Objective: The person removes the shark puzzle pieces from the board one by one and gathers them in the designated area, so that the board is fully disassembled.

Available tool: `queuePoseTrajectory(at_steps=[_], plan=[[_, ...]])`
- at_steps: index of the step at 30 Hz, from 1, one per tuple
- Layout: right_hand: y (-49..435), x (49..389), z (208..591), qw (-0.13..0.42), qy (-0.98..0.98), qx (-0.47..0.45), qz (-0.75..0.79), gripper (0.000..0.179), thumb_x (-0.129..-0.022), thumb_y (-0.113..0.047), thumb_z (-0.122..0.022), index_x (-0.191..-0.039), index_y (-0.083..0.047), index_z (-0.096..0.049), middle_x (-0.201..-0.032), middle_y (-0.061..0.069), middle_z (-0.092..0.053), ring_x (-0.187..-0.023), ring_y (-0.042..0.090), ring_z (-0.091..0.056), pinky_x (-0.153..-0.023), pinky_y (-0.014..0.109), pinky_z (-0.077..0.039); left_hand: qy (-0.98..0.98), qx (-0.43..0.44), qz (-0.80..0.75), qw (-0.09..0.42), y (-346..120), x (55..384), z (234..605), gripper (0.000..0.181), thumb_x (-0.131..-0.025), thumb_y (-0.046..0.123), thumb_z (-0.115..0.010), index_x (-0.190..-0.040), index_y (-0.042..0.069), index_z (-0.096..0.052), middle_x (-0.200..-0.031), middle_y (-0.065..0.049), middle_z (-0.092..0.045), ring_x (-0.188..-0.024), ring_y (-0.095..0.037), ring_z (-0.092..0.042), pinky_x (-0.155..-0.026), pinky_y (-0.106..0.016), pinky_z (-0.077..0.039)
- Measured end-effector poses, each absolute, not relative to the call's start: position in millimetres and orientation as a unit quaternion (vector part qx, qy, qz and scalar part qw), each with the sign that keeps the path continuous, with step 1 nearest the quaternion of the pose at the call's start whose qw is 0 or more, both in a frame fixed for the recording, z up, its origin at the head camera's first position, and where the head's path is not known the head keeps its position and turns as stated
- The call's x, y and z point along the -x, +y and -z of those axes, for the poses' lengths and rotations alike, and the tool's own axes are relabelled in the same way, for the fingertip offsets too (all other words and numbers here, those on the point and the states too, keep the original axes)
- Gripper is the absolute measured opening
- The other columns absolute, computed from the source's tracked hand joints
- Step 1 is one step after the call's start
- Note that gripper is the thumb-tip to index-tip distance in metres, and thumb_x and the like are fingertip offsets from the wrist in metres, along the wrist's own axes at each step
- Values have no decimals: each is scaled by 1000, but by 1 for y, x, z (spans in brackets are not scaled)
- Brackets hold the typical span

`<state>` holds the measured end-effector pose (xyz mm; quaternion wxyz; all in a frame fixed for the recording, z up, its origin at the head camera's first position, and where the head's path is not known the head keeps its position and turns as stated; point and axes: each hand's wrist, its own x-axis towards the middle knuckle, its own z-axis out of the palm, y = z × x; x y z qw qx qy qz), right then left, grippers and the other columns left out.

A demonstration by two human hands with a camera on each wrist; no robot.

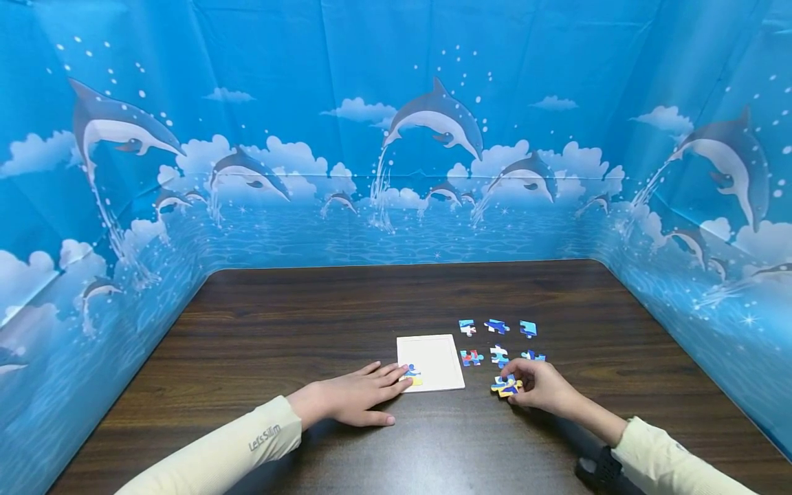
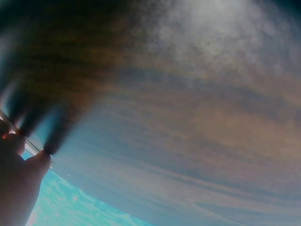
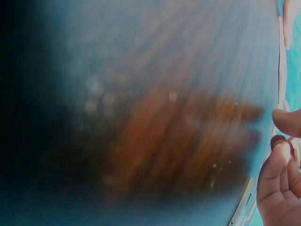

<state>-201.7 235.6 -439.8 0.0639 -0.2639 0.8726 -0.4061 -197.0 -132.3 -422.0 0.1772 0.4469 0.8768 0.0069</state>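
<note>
In the head view my left hand (image 1: pixel 361 395) lies flat with its fingers spread, fingertips over the left edge of a white square puzzle tray (image 1: pixel 433 361). A puzzle piece with blue and yellow print (image 1: pixel 413 377) sits in the tray's lower left corner, partly covered by those fingertips. To the right of the tray, my right hand (image 1: pixel 544 388) pinches a yellow and blue puzzle piece (image 1: pixel 506 386) between thumb and fingers, low over the table. Both wrist views catch only fingers at the edge, the left fingertips (image 2: pixel 41 157) and the right fingertips (image 3: pixel 282 146).
Several loose puzzle pieces lie in two rows right of the tray, among them a red and blue piece (image 1: pixel 471 357) and a light blue piece (image 1: pixel 528 328). The dark wooden table (image 1: pixel 297 309) is bordered by a blue dolphin-print curtain (image 1: pixel 346 137).
</note>
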Motion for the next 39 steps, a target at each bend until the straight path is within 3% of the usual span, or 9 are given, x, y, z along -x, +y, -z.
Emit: queuePoseTrajectory(at_steps=[20,33,39], plan=[[235,204,435,5,899,302,317,30,-66,-8,-82,-92,-1,-69,-81,1,-60,-68,-2,-45,-57,18,-40,875,-450,-6,180,-133,195,422,66,-99,49,-34,-153,21,-9,-160,-5,-4,-148,-22,-8,-117,-50,-14],[207,214,423,86,856,197,471,38,-75,-14,-77,-105,6,-64,-89,15,-62,-73,6,-52,-62,21,-47,876,-449,-3,176,-133,194,421,65,-99,49,-35,-153,21,-10,-160,-6,-5,-148,-22,-9,-117,-50,-15],[179,220,421,122,804,152,561,45,-78,-12,-74,-114,10,-58,-102,19,-63,-81,9,-57,-69,22,-51,878,-444,-1,179,-137,191,418,65,-99,48,-35,-153,21,-12,-160,-6,-6,-148,-24,-10,-117,-50,-15]])
